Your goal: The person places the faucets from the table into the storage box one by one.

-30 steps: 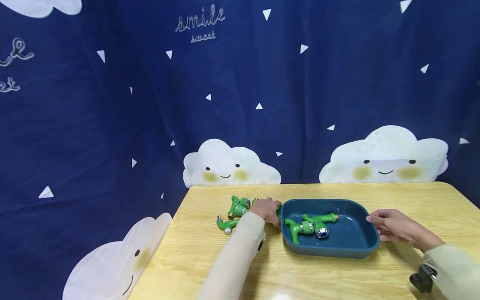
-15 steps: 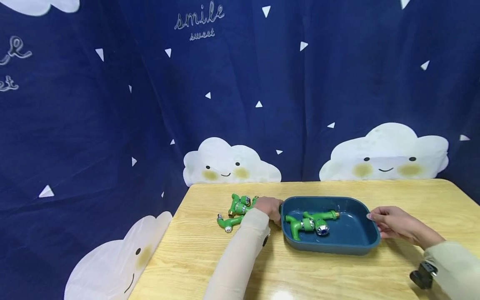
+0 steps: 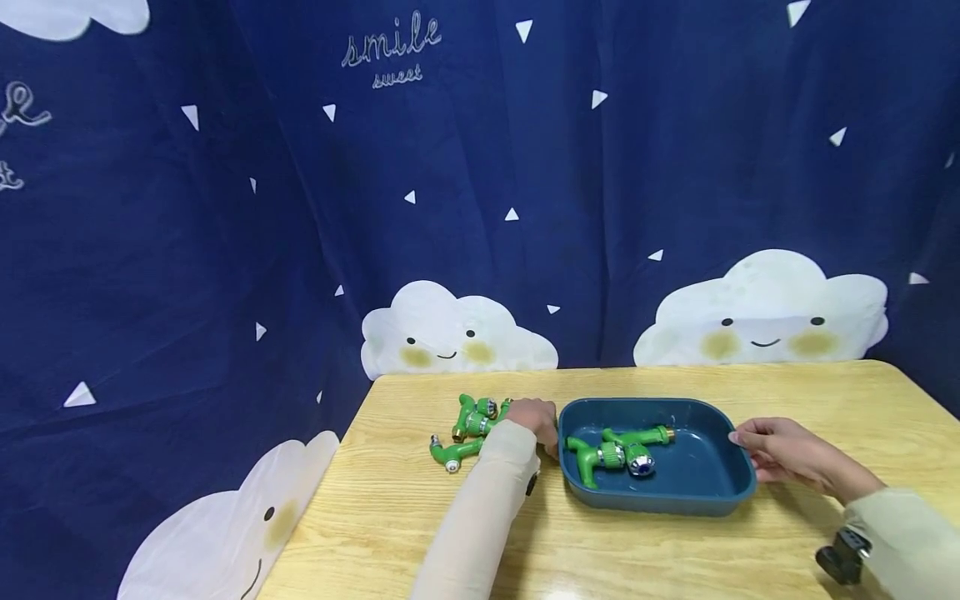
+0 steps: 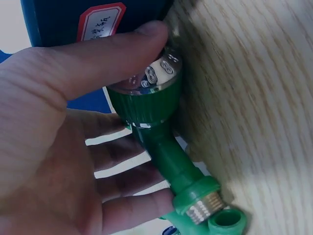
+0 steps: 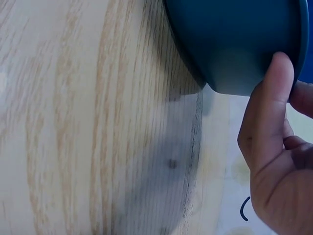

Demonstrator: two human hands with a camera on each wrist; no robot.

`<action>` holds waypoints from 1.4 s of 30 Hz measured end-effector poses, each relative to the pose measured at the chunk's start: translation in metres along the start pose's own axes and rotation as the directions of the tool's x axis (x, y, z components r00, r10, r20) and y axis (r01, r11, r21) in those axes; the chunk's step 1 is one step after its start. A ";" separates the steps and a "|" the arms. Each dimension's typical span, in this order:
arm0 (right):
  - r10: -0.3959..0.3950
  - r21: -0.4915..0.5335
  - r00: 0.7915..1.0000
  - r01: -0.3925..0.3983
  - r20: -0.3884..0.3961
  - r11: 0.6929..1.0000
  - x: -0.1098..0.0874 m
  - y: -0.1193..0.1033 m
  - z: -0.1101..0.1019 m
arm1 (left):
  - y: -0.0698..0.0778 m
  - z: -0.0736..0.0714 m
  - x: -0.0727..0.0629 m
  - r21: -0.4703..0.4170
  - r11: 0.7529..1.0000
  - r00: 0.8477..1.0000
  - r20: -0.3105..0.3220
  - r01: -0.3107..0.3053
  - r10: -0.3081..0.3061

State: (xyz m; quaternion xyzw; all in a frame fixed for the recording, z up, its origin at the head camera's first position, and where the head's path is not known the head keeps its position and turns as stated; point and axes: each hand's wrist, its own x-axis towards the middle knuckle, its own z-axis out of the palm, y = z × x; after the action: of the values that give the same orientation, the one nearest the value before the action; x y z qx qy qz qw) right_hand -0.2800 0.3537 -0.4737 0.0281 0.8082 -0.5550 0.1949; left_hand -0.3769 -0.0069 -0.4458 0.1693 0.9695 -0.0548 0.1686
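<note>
In the head view my left hand (image 3: pixel 534 418) is just left of a dark blue plastic bin (image 3: pixel 660 503). The left wrist view shows that hand holding a green tap (image 4: pixel 168 156), thumb over its silver-and-green knob and fingers along the body. The tap's brass threaded end points away from the bin. Green taps (image 3: pixel 597 458) with chrome knobs lie inside the bin, towards its left end. My right hand (image 3: pixel 795 460) pinches the bin's right rim between thumb and fingers, as the right wrist view also shows.
More green taps (image 3: pixel 474 418) lie in a cluster on the wooden table (image 3: pixel 390 508), left of my left hand, partly hidden by the sleeve. A red-bordered label (image 4: pixel 101 22) is on the bin's outer wall. A dark blue curtain (image 3: pixel 480 167) hangs behind the table.
My left forearm has shifted slightly right, and the hand now hides the green bit seen beside the bin earlier. The right hand stays on the rim. The head view has tilted a little.
</note>
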 end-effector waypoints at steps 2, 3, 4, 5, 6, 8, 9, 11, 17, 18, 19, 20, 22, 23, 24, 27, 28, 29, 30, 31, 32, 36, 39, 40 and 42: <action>0.006 0.000 1.000 -0.006 -0.008 1.000 0.000 -0.001 0.000 | 0.000 -0.001 0.000 -0.005 1.000 1.000 0.001 -0.005 0.005; 0.005 -0.003 1.000 -0.005 -0.009 1.000 0.000 -0.001 -0.001 | 0.000 -0.002 0.000 -0.005 1.000 1.000 0.002 -0.007 0.007; 0.007 -0.002 1.000 -0.007 -0.010 1.000 0.000 -0.001 -0.001 | 0.000 -0.003 0.000 -0.003 1.000 1.000 0.000 -0.009 0.009; 0.007 -0.003 1.000 -0.007 -0.013 1.000 -0.001 -0.002 -0.002 | 0.000 -0.003 0.000 0.003 1.000 1.000 0.000 -0.009 0.009; 0.004 -0.005 1.000 -0.004 -0.014 1.000 -0.001 -0.002 -0.002 | 0.000 -0.003 0.000 0.010 1.000 1.000 0.001 -0.009 0.009; -0.007 -0.006 1.000 0.007 -0.011 1.000 -0.001 -0.002 -0.002 | 0.000 -0.003 0.000 0.024 1.000 1.000 -0.003 -0.004 0.004; -0.010 -0.005 1.000 0.010 -0.007 1.000 -0.001 -0.002 -0.001 | 0.000 -0.003 0.000 0.028 1.000 1.000 -0.002 0.000 0.000; -0.015 0.000 1.000 0.015 0.000 1.000 -0.001 -0.001 0.000 | 0.000 -0.001 0.000 0.024 1.000 1.000 -0.004 0.015 -0.015; -0.014 0.005 1.000 0.014 -0.001 1.000 -0.002 -0.001 0.001 | 0.000 0.002 0.001 0.011 0.999 0.998 -0.031 0.051 -0.051; -0.012 0.004 1.000 0.012 -0.006 1.000 -0.002 -0.002 0.001 | 0.000 0.001 0.001 0.014 0.999 0.998 -0.033 0.051 -0.051; -0.009 0.003 1.000 0.009 -0.009 1.000 -0.003 -0.002 0.001 | 0.000 0.001 0.001 0.015 0.999 0.998 -0.034 0.051 -0.051; -0.006 -0.001 1.000 0.006 -0.012 1.000 -0.003 -0.003 0.001 | 0.000 0.001 0.001 0.015 0.999 0.998 -0.036 0.051 -0.050; 0.007 -0.001 1.000 -0.007 -0.023 1.000 -0.002 -0.003 0.002 | 0.000 0.002 0.001 0.007 0.999 0.999 -0.029 0.046 -0.046; 0.010 -0.002 1.000 -0.010 -0.025 1.000 -0.003 -0.004 0.002 | -0.001 0.002 0.001 0.003 0.999 0.999 -0.025 0.043 -0.043; 0.010 -0.004 1.000 -0.010 -0.025 1.000 -0.002 -0.004 0.002 | -0.001 0.002 0.000 0.003 0.999 0.999 -0.026 0.044 -0.044; 0.013 0.001 1.000 -0.013 -0.027 1.000 -0.003 -0.003 0.002 | -0.001 0.004 -0.002 0.004 0.999 0.999 -0.031 0.041 -0.041; -0.001 -0.003 1.000 0.001 -0.017 1.000 -0.003 -0.002 0.002 | -0.001 0.004 -0.003 0.010 0.999 0.999 -0.036 0.040 -0.039; -0.007 -0.002 1.000 0.007 -0.011 1.000 -0.004 -0.002 0.002 | -0.001 0.004 -0.004 0.016 0.999 0.998 -0.042 0.038 -0.037; -0.009 0.001 1.000 0.009 -0.009 1.000 -0.004 -0.001 0.002 | -0.001 0.004 -0.004 0.020 0.999 0.998 -0.052 0.036 -0.035; -0.009 0.004 1.000 0.009 -0.005 1.000 -0.004 0.000 0.002 | -0.001 0.005 -0.005 0.020 0.999 0.998 -0.059 0.033 -0.032; -0.012 0.004 1.000 0.012 0.000 1.000 -0.004 0.000 0.001 | -0.001 0.006 -0.005 0.018 0.999 0.997 -0.065 0.031 -0.030; -0.007 0.001 1.000 0.007 -0.008 1.000 -0.004 0.001 0.001 | -0.001 0.006 -0.006 0.012 1.000 0.996 -0.083 0.029 -0.028; -0.009 -0.008 1.000 0.009 -0.010 1.000 -0.003 -0.001 0.001 | -0.003 0.005 -0.005 0.003 1.000 0.997 -0.078 0.017 -0.017; -0.006 -0.007 1.000 0.006 -0.010 1.000 -0.003 -0.001 0.001 | -0.005 0.005 -0.005 0.001 1.000 0.997 -0.079 0.013 -0.013; -0.010 -0.012 1.000 0.010 -0.007 1.000 -0.002 -0.001 0.002 | -0.007 0.006 -0.005 -0.004 1.000 0.997 -0.075 0.001 -0.001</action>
State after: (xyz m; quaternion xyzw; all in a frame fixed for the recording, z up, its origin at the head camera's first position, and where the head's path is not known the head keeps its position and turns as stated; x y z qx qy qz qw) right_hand -0.2778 0.3518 -0.4725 0.0248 0.8124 -0.5509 0.1894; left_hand -0.3734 -0.0161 -0.4493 0.1705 0.9753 -0.0465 0.1322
